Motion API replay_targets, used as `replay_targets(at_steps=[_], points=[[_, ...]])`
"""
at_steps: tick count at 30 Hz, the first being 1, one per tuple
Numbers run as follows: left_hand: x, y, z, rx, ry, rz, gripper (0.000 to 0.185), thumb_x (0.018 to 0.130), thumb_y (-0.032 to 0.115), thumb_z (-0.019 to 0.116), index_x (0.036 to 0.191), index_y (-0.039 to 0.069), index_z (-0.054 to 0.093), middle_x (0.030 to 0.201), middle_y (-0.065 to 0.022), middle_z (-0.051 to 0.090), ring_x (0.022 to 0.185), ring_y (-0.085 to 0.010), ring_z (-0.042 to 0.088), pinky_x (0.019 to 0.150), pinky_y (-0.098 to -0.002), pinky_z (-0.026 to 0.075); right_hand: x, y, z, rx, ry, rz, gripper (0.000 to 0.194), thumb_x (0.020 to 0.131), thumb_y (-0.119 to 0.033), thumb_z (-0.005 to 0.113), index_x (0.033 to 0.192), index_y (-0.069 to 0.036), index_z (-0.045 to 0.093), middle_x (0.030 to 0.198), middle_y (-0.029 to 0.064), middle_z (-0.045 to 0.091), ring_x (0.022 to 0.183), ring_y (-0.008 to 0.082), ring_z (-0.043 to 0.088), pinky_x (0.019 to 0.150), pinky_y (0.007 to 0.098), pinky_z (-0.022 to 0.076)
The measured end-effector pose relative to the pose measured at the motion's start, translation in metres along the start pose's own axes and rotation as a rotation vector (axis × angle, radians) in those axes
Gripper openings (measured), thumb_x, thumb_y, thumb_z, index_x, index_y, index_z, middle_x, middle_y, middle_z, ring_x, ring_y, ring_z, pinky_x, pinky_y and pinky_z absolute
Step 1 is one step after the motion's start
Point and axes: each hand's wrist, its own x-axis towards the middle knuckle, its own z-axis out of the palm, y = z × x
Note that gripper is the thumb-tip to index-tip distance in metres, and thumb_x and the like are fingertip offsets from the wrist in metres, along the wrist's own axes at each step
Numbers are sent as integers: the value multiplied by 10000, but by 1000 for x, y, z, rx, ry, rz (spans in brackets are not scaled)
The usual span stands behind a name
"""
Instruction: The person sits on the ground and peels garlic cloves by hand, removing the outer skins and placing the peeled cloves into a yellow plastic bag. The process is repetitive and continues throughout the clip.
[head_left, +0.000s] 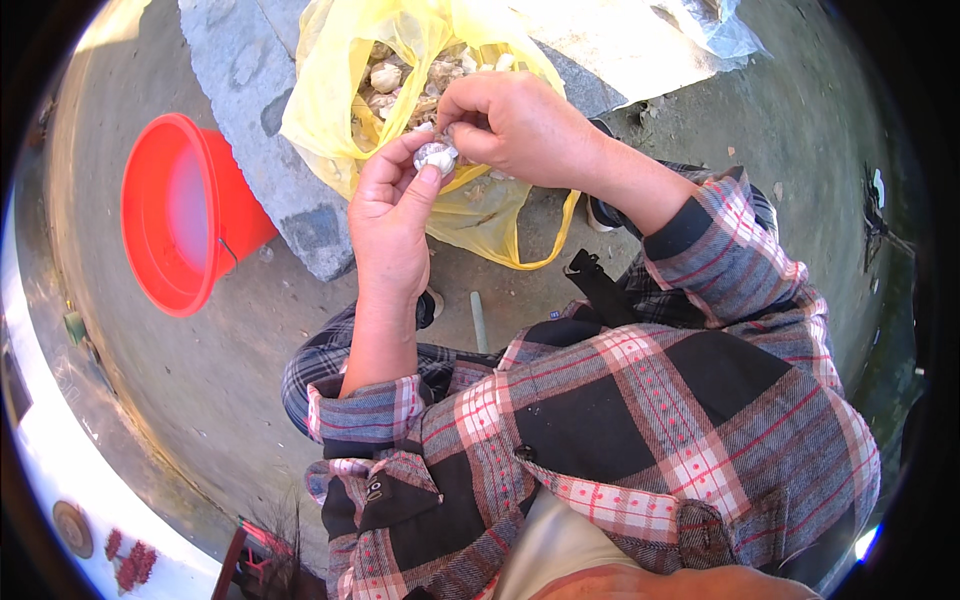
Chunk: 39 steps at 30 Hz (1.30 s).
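Observation:
Between the thumb and fingers of my left hand (394, 202) is a small garlic bulb (436, 156) with pale, papery skin. My right hand (517, 127) meets it from the right, its thumb and forefinger pinched together at the bulb's upper side. Whether a bit of skin sits in that pinch is hidden by the fingers. Right behind both hands, a yellow plastic bag (319, 124) lies open on a stone slab. Several garlic bulbs (385, 76) and loose dry skins show inside it. One bag handle (551, 259) hangs down over the slab's near edge.
A red bucket (251, 199) with whitish contents stands left of the stone slab (232, 67). Behind on the right are a sunlit pale sheet (592, 37) and a clear plastic bag (724, 30). A thin greenish rod (478, 322) lies on the concrete floor between my feet.

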Motion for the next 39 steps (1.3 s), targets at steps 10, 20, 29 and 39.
replay_targets(at_steps=[10,20,29,39], points=[[4,-2,-5,7,84,-8,256,875,35,609,1118,1,536,1021,-55,609,882,-91,561,754,-225,452,-3,-2,3,5,-45,-136,196,756,-103,632,934,-20,628,816,79,614,724,201,605,661,310,499],[4,-4,-2,132,94,-15,269,864,30,627,1112,-15,534,980,-68,613,832,-115,582,765,-240,483,-5,-4,2,-127,-51,-139,180,738,-127,631,887,-25,625,800,101,608,742,255,611,654,337,496],[4,-6,-4,179,64,5,263,863,34,627,1107,-21,542,974,-71,628,823,-110,582,767,-234,474,-4,-4,1,-130,-63,-148,156,725,-108,624,853,-20,625,747,103,603,701,269,610,631,353,491],[0,-2,-1,195,26,-2,266,848,-20,621,1098,-6,531,1014,-72,613,904,-115,585,830,-246,468,0,6,4,-3,-38,-115,159,703,-123,636,821,-19,656,747,161,628,710,319,631,642,386,498]])
